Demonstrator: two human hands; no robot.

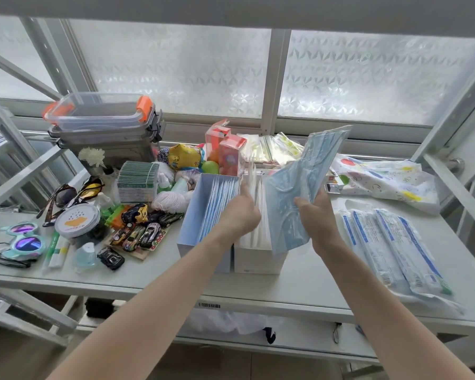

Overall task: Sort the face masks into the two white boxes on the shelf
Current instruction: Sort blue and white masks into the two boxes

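Two white boxes sit side by side mid-shelf [299, 281]. Left box [192, 215] holds blue masks on edge; right box [258, 259] holds white ones. Right hand [317, 215] grips a stack of blue face masks [299, 185] above the right box. Left hand [242, 212], fingers curled, reaches betw. the boxes; grip unclear. Toy cars [140, 229] & sunglasses [69, 196] at left, sealed mask packs [390, 248] at right.

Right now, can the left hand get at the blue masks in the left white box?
Probably yes. The left hand hovers at the open top of the left white box, holds nothing, and nothing covers the upright blue masks there.
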